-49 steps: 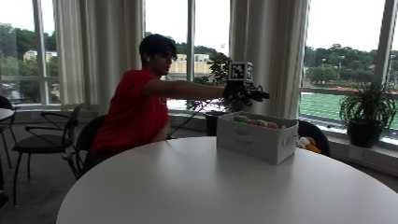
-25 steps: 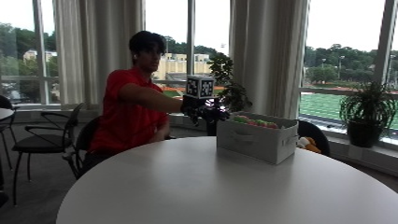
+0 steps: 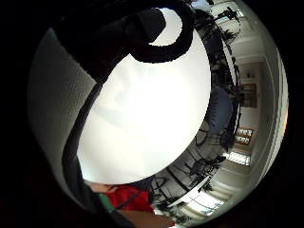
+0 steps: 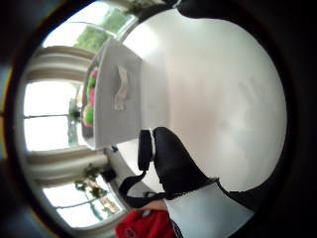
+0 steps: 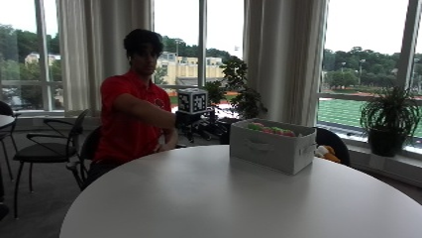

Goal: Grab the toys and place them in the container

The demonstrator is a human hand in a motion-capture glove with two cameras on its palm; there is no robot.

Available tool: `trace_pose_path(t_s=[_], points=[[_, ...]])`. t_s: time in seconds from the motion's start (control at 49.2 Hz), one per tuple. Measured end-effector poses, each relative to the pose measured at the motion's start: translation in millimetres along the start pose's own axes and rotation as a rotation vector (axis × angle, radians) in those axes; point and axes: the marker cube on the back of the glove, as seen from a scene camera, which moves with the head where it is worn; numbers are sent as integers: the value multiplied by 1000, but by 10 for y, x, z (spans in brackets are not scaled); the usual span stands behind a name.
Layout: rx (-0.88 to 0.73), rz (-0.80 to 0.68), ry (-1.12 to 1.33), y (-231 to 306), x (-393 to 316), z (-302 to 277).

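Drawn back from the fabric bin [image 5: 272,150] of toys [image 5: 269,130], the hand [image 5: 196,123], fingers hidden so I cannot tell its state, risks sweeping the bare bench [image 5: 198,198] for nothing.

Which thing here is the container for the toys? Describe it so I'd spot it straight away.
Start at the round white table. Near its far edge, on the side toward the windows, stands the container: a pale grey box with a handle on its side. It is the only thing standing on the table, and green and pink toys show over its open top.

Toys [image 5: 269,130] fill the container [image 5: 272,150] on the table [image 5: 198,198]; gloved hand [image 5: 191,120] beside it.
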Motion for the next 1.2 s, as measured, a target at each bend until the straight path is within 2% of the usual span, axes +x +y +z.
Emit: trace_pose_path(t_s=[0.549,0.976,1.199], points=[[-20,6,-84,217,305,-30],[-91,32,-111,503,105,-5],[-61,27,-100,550,149,-78]])
